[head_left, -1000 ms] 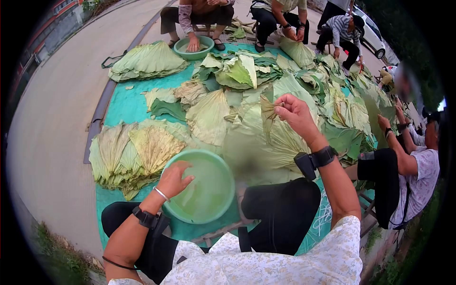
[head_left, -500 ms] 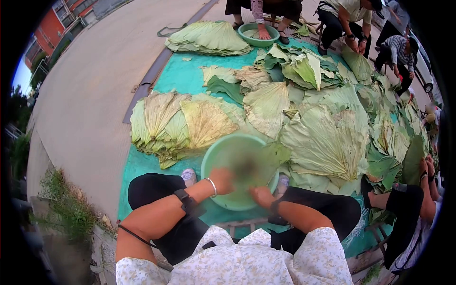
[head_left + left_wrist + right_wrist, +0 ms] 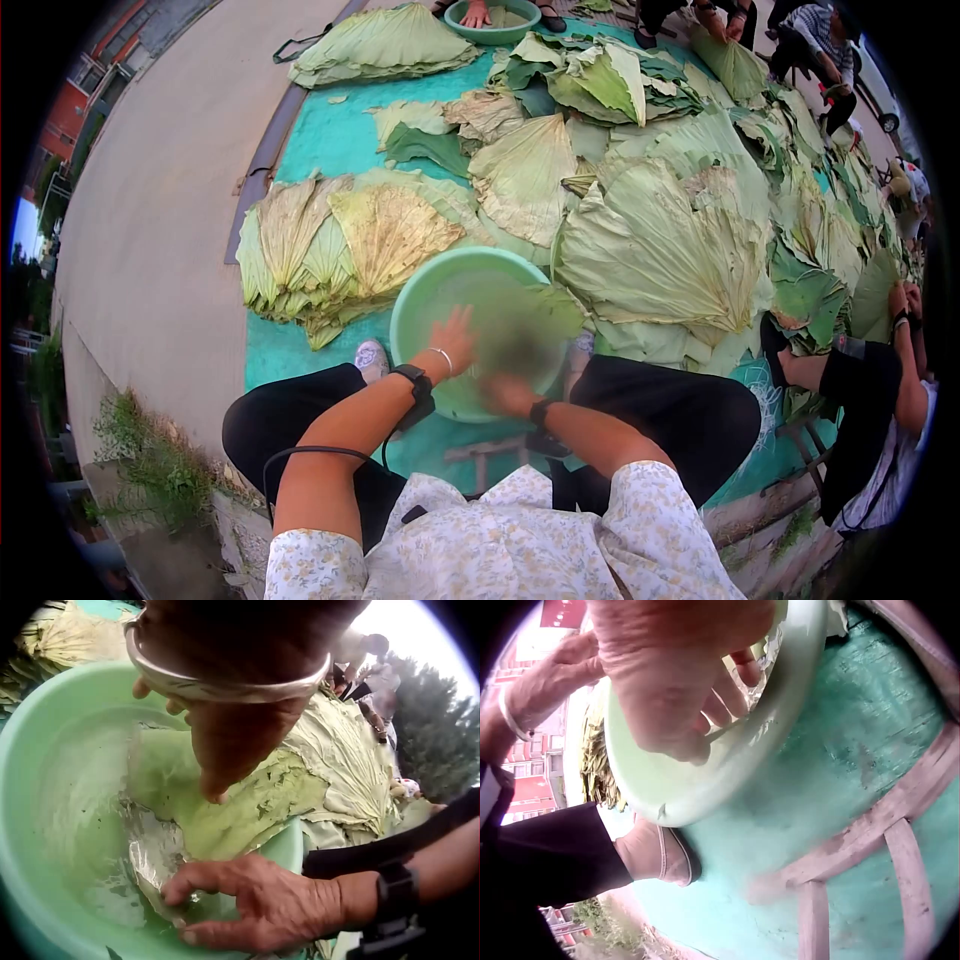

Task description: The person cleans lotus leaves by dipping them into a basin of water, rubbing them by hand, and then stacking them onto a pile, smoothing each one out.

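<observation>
A light green plastic basin [image 3: 402, 325] of water stands between the person's knees. Lying partly in the water is a pale green lotus leaf [image 3: 225, 817], one part of it leaning over the far rim. My right hand [image 3: 508, 396] pinches the wet near edge of this leaf between thumb and fingers, low inside the basin, as the left wrist view shows. My left hand [image 3: 455, 338] is over the basin with its fingers spread, above the leaf. A blurred patch hides the middle of the leaf in the head view.
Stacked lotus leaves [image 3: 330, 235] lie left of the basin, and a broad pile [image 3: 660, 260] spreads to the right on the green ground sheet [image 3: 300, 350]. A wooden stool [image 3: 840, 844] is close by. Other people sit around, one with a second basin [image 3: 490, 36].
My right hand has come down from above the right pile into the basin with the leaf. My left hand stays over the basin, its fingers now spread. The head view has shifted.
</observation>
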Motion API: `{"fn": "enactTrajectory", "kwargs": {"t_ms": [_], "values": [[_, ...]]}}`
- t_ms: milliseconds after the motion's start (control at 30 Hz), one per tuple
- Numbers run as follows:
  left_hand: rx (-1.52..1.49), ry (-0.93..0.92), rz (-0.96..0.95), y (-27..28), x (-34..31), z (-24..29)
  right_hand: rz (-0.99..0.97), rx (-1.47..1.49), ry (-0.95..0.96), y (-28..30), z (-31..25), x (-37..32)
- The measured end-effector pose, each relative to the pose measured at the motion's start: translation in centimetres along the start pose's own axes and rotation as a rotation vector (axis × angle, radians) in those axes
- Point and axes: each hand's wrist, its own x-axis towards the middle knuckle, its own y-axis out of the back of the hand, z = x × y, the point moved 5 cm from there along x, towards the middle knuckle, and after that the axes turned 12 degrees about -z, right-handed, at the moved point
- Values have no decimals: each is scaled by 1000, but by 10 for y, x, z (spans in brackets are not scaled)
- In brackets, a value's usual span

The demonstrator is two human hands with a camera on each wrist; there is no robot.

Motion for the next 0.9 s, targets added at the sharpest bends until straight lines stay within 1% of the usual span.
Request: {"fn": "enactTrajectory", "kwargs": {"t_ms": [33,67,100,133,167,200,233,267,333,400,467,600,633,667,700,733,800,867,900], "values": [[2,-15,-5,-3,11,5,22,-22,49,28,-21,-22],[-25,2,33,-2,20,7,43,-45,99,48,-34,-33],[-57,20,64,-9,28,9,37,-34,87,51,-36,-34],[-60,7,57,-19,38,11,299,-14,33,67,-34,-38],[-132,32,123,-33,51,8,561,-2,-21,80,-29,-44],[-206,61,191,-38,59,4,555,-6,-28,75,-12,-33],[-215,57,192,-38,63,3,506,-108,-179,59,20,-13],[-264,84,174,-41,61,2,444,-206,-326,55,35,-8],[-321,115,153,-45,57,-1,385,-211,-324,48,54,1],[-295,157,139,-47,52,-7,333,-211,-316,54,53,6],[-290,186,110,-49,47,-13,295,-139,-295,55,47,9],[-253,225,42,-53,39,-21,260,-71,-241,40,48,27],[-256,224,36,-57,42,-23,201,-54,-245,36,50,31],[-277,236,-39,-64,45,-24,143,-37,-250,29,54,35],[-297,248,-114,-71,47,-25,137,-36,-251,25,57,39],[-301,248,-119,-75,48,-25,111,-59,-260,20,60,42],[-234,273,-213,-73,46,-23,82,-81,-268,22,57,43],[-218,281,-241,-78,50,-24,1,-108,-304,25,56,42],[-199,287,-267,-80,52,-24,1,-110,-302,29,54,42]]}}
